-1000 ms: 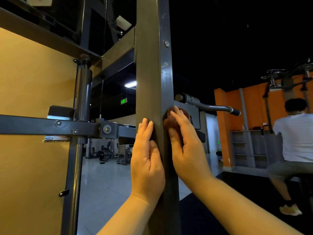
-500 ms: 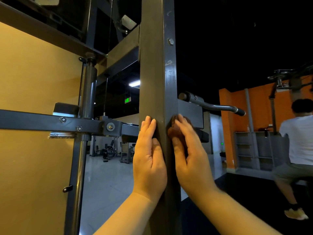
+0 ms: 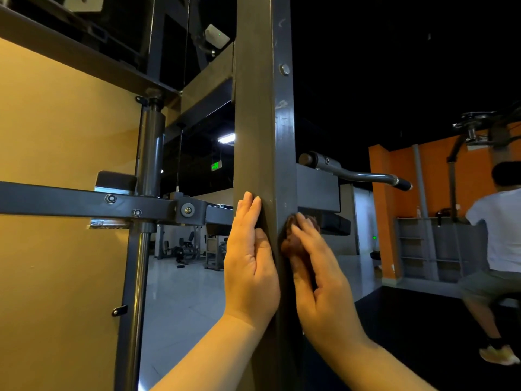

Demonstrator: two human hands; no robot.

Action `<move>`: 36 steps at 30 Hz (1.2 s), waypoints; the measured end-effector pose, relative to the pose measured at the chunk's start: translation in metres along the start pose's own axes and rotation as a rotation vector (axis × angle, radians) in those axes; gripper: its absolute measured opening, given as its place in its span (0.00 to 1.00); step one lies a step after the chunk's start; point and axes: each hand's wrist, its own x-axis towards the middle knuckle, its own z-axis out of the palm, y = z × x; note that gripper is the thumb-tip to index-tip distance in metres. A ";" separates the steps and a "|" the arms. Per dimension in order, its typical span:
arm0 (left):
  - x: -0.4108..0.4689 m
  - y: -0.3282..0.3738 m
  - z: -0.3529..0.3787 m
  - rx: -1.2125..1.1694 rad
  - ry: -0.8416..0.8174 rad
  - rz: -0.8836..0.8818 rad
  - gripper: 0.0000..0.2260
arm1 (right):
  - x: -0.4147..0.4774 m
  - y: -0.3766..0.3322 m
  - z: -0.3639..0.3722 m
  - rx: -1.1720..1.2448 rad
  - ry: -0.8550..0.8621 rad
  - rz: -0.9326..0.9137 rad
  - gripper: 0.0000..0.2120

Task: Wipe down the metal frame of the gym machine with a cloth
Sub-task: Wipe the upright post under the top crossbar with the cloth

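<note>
Right now, your left grip (image 3: pixel 251 263) lies flat and open on the left face of the upright post (image 3: pixel 253 108), fingers straight and pointing up, holding nothing. Your right grip (image 3: pixel 320 280) is on the opposite, right face. Its fingers are nearly straight and spread over a bunched brown cloth (image 3: pixel 290 237), pressing it against the metal rather than wrapping round it. The cloth sits under the fingers of the right grip, a little lower than the left grip's fingertips. The post stands vertical, its long axis running up between your two grips and out of the top of the view. Just above the right grip a grey block (image 3: pixel 315 190) is fixed to the post, and a curved handle (image 3: pixel 366 176) on it points away to the right. Left of the left grip, a dark crossbar (image 3: pixel 56 197) runs level across a round column (image 3: pixel 150 153). Well to the right of the right grip, a person in a white shirt (image 3: pixel 499 227) sits at another machine.
</note>
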 end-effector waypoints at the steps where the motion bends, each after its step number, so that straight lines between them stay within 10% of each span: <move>1: 0.000 0.000 0.000 0.003 -0.002 0.001 0.22 | 0.000 0.001 0.000 -0.016 -0.002 -0.010 0.27; 24: 0.002 -0.006 -0.001 -0.059 0.005 0.001 0.22 | 0.044 -0.015 0.013 0.005 0.052 0.033 0.24; 36: 0.002 -0.004 -0.001 -0.204 0.008 -0.044 0.24 | 0.079 -0.047 0.003 -0.395 -0.140 -0.145 0.22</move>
